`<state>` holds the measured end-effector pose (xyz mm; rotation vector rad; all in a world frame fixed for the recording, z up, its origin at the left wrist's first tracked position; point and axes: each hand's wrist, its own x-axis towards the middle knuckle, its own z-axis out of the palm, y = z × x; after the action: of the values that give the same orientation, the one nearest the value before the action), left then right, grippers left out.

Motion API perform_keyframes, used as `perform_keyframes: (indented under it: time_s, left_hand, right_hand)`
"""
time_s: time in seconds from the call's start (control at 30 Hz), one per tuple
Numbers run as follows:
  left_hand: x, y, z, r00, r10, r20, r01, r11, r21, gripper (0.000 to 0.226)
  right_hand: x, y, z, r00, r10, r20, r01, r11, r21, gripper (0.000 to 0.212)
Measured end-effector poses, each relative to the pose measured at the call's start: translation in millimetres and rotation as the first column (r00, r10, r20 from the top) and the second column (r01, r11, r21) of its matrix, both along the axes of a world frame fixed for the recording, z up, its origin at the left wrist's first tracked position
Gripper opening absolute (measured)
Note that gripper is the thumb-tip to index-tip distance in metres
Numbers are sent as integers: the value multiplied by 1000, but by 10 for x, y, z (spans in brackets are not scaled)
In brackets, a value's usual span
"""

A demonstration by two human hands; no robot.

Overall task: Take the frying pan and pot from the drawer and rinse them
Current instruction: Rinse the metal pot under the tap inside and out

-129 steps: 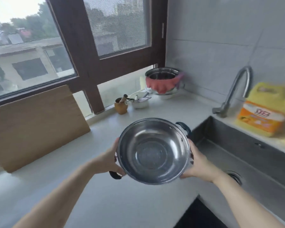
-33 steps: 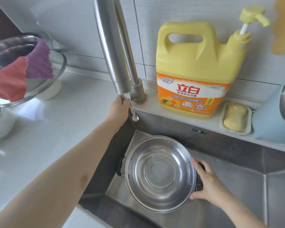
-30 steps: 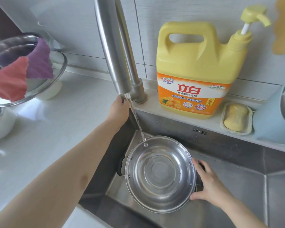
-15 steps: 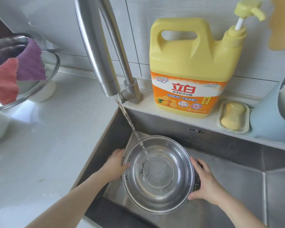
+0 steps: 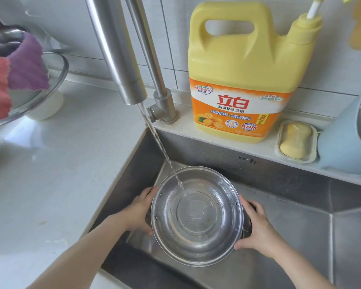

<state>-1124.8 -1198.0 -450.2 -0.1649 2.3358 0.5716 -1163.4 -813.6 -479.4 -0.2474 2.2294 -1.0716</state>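
The pot (image 5: 197, 215) is held inside the sink (image 5: 300, 226), mouth up, between both hands. The left hand (image 5: 140, 211) is curled round the pot's left handle, with the forearm reaching in over the desk (image 5: 50, 163) edge from the lower left. The right hand (image 5: 256, 228) is wrapped round the dark handle on the right side, thumb near the rim and fingers bent over the handle, with the forearm entering from the lower right.

A thin stream of water (image 5: 161, 147) is poured from the faucet (image 5: 121, 59) spout into the back left part of the pot, where a shallow film is spread over the bottom.

On the ledge behind the sink, a large yellow detergent jug (image 5: 242, 76) with a pump is stood just right of the faucet base, and a soap bar (image 5: 295, 140) is laid in a dish beside it. A pale blue holder (image 5: 340, 142) is seen at the far right. On the desk to the left, a metal bowl (image 5: 56, 80) draped with red and purple cloths (image 5: 19, 74) is placed.
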Motion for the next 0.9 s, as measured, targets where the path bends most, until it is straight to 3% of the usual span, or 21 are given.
perform_keyframes:
  time_s: [0.17, 0.4, 0.6, 0.73, 0.9]
  left_hand:
    - [-1, 15, -31, 998, -44, -52, 43, 999, -26, 155]
    - [-37, 104, 537, 987, -135, 83, 136, 991, -5, 165]
    - [-229, 210, 1913, 978, -210, 5, 208, 963, -171, 128]
    - [-278, 123, 2741, 963, -258, -83, 233, 944, -234, 132]
    - [-6, -202, 3012, 913, -276, -301, 217, 952, -215, 149]
  right_hand:
    - [-19, -19, 9, 999, -11, 51, 10, 1000, 14, 139]
    - [-23, 177, 413, 990, 33, 135, -41, 998, 57, 138]
    - [135, 142, 1171, 986, 29, 165, -9, 992, -122, 122]
    - [265, -88, 1566, 996, 5, 90, 14, 978, -210, 126]
    - [246, -247, 2030, 987, -58, -150, 27, 978, -205, 139]
